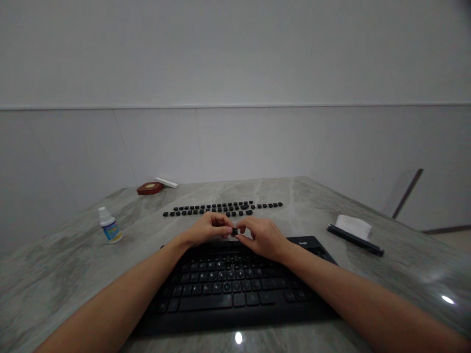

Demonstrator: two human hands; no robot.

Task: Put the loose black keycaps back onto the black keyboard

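A small black keycap (234, 231) is pinched between my two hands, above the far edge of a black keyboard (217, 314). The thumb and fingers of my left hand (209, 228) close on its left side. My right hand (263, 236) grips it from the right with thumb and forefinger. Several key positions in the keyboard's upper rows are without caps, while the lower rows carry theirs. Beyond my hands, loose black keycaps (217, 207) lie in rows on the table. My hands and forearms hide parts of the keyboard and some of the loose keycaps.
On the left stands a white spray bottle (111, 230) with a blue label. A reddish-brown case (150, 188) and a white flat object (167, 182) sit at the back left. To the right, a dark pen-like stick (355, 239) lies against white tissue (353, 226) on the marbled table (66, 274).
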